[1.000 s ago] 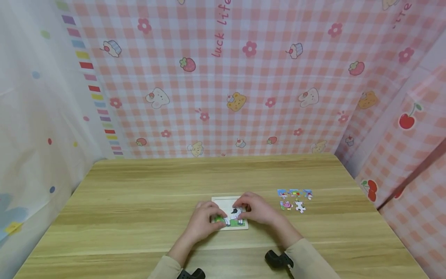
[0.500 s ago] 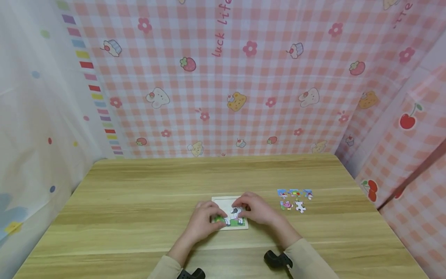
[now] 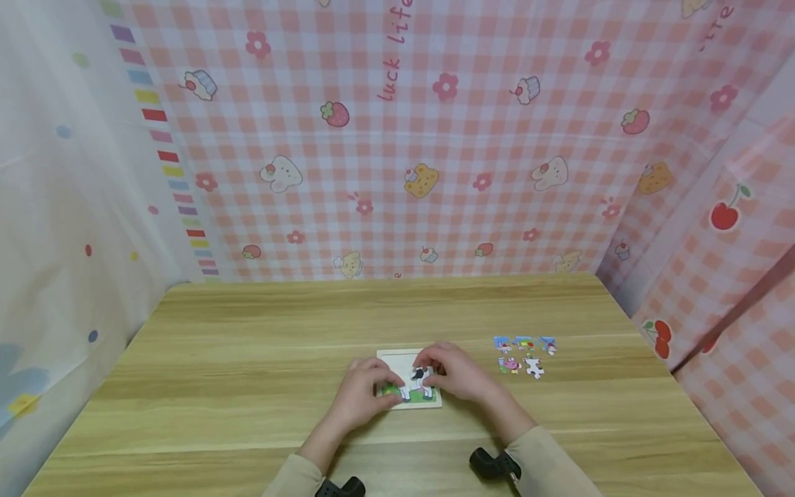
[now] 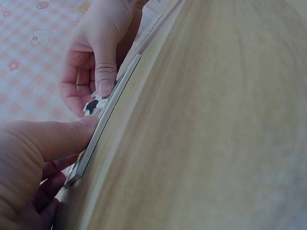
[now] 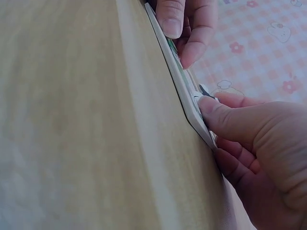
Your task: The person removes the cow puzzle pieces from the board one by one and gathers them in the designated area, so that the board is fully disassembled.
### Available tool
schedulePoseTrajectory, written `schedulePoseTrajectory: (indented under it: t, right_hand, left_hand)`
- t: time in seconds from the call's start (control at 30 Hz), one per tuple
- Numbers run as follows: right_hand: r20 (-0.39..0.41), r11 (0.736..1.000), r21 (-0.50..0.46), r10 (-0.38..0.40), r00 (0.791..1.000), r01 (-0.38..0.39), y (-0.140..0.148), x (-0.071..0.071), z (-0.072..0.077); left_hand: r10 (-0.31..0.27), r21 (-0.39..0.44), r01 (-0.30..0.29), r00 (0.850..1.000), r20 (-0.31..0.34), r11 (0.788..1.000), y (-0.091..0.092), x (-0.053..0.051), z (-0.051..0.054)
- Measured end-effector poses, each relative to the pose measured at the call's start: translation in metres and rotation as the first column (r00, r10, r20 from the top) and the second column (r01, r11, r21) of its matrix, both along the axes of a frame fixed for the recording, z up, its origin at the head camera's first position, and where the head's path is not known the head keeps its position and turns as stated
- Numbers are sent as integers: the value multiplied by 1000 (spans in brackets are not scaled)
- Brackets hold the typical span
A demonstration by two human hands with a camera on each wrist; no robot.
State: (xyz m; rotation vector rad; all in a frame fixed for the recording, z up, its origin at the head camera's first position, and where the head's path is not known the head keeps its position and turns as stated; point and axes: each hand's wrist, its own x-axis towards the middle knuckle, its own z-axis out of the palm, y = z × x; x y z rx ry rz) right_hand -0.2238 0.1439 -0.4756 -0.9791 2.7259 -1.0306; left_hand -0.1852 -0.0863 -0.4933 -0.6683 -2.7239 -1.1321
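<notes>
A small wooden puzzle board (image 3: pixel 422 406) lies on the table between both hands. Green ground and white legs fill its lower part; its upper part shows bare pale wood. The left hand (image 3: pixel 361 392) holds the board at its left side, thumb on the near part and fingers bent over the far part. With thumb and fingers, the right hand (image 3: pixel 458 373) pinches a black-and-white puzzle piece (image 4: pixel 92 106) at the board's right side. That piece stands slightly raised in the left wrist view. The right fingers hide part of it.
Several loose puzzle pieces (image 3: pixel 524 343) lie in two rows on the wooden table (image 3: pixel 248 345), right of the board. One white piece (image 3: pixel 534 367) is among them. A pink checked cloth (image 3: pixel 397 138) hangs behind the table.
The black patch on the piece at the right hand shifts and tilts slightly. The left hand and the loose pieces stay where they were.
</notes>
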Motion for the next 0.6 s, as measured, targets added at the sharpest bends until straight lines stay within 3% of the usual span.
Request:
schedulePoseTrajectory:
  t: [0.23, 0.6]
  right_hand:
    - [36, 996, -83, 22, 999, -19, 1, 1, -2]
    - [-11, 996, -84, 26, 1000, -27, 0, 4, -4]
  left_hand:
    - [-4, 7, 4, 1000, 6, 1000, -1, -1, 0]
    - [-5, 5, 5, 1000, -6, 1000, -1, 1, -1]
